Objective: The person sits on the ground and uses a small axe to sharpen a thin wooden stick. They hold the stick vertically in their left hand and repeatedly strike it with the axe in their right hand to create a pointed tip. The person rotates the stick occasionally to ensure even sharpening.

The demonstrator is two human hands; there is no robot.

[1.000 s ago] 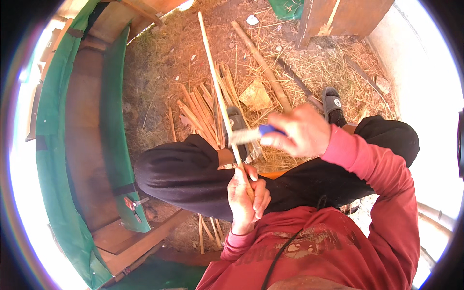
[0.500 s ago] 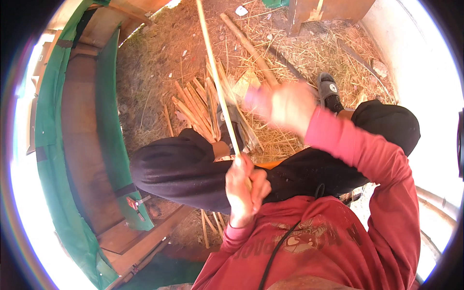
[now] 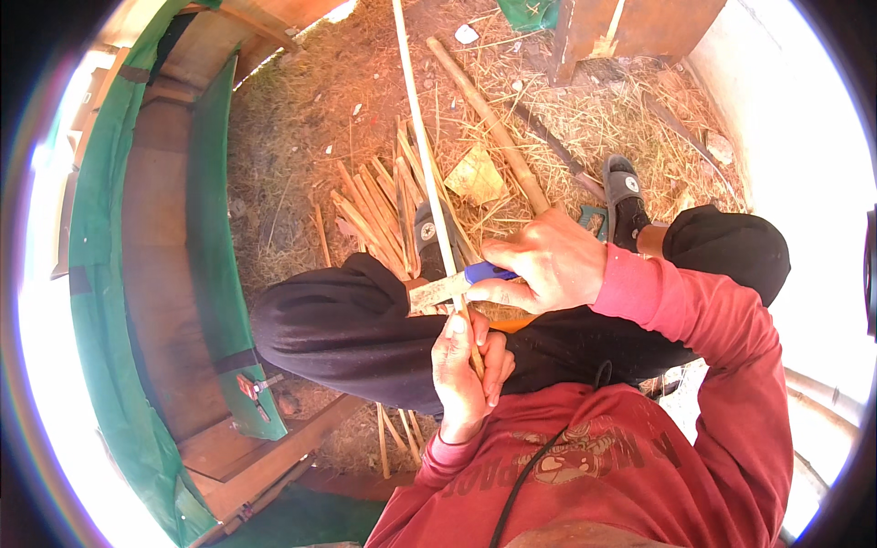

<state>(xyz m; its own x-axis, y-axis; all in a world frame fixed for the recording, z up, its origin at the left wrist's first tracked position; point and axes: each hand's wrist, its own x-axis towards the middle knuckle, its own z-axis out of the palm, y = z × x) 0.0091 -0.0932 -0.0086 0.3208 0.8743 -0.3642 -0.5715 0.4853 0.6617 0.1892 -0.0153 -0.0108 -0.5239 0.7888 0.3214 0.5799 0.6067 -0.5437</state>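
Note:
My left hand is closed round the near end of a long, thin bamboo strip, which slants away from me to the top of the view. In my right hand is a knife with a blue handle and a broad, worn blade. The blade points left and crosses the strip just beyond my left thumb; it appears to touch it. Between my feet lies a pile of split bamboo pieces. My left palm is hidden by the fingers.
A bamboo pole and a long dark blade lie on the straw-strewn ground. A green-handled tool is by my right foot. A green-covered wooden frame stands left, a pale wall right. A wooden panel stands ahead.
My right hand, blurred and farther out before, has come back toward my left hand, bringing the knife across the strip. The left hand keeps its grip, with little movement.

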